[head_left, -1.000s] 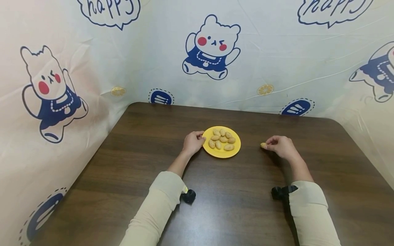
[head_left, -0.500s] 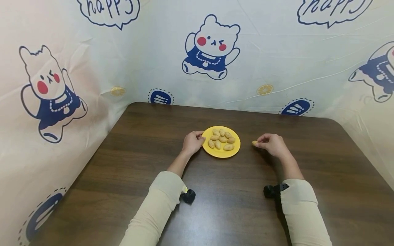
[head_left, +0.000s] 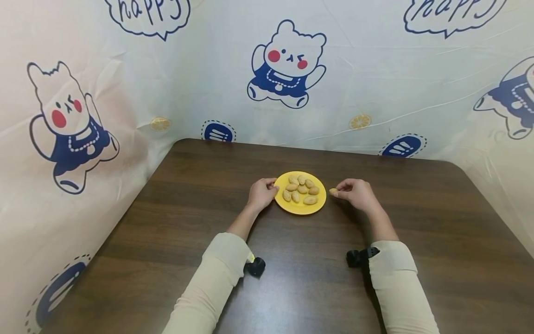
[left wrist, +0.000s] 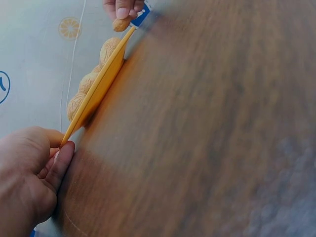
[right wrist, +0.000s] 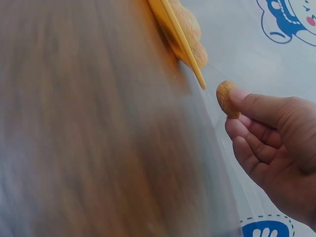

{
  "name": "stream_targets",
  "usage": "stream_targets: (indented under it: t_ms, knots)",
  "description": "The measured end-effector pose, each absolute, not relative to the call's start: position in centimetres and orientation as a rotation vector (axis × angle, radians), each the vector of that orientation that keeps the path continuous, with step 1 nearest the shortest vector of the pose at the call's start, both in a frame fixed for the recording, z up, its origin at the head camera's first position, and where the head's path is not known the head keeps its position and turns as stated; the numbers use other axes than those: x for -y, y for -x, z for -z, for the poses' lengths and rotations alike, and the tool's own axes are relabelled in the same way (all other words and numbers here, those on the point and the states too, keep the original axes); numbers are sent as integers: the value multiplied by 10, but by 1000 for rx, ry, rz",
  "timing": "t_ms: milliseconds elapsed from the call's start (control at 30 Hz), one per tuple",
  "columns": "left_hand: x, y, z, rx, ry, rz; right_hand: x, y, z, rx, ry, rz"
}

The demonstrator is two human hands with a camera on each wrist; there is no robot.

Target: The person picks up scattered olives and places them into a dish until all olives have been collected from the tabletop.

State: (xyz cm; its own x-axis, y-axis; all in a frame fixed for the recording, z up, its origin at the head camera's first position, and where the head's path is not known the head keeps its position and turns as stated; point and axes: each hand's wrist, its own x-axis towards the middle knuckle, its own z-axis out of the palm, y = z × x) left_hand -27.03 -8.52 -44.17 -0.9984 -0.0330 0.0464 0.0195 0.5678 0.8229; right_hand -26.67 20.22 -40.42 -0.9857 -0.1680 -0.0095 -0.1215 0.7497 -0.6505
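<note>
I am in the step of carrying one more piece to the plate. My right hand (head_left: pixel 354 194) pinches a small almond-shaped snack (head_left: pixel 333 191) between the thumb and the index fingertip; the other fingers are curled below it. The snack is in the air just beside the yellow plate (head_left: pixel 301 208), at the 3 o'clock side of its rim and not yet over it. My left hand (head_left: pixel 261 194) is at the 9 o'clock side of the plate, fingers curled, pinching the rim to steady it.

I judge that the next move calls for a short travel toward 9 o'clock, until the snack is above a bare part of the plate, then lowering it and loosening the pinch.

In the right wrist view the snack (right wrist: pixel 226 98) looks oval. Its long axis seems to lie across my fingertips. Which end is the pointed one, I cannot tell. The snacks on the plate (head_left: pixel 301 189) lie in different directions.
</note>
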Motion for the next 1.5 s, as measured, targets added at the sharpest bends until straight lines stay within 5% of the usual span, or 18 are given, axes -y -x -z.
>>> stream_targets:
  t_ms: [1500]
  knots:
    - [85,270,440,2743,-24,1403,-123,274,396,-2763,420,994]
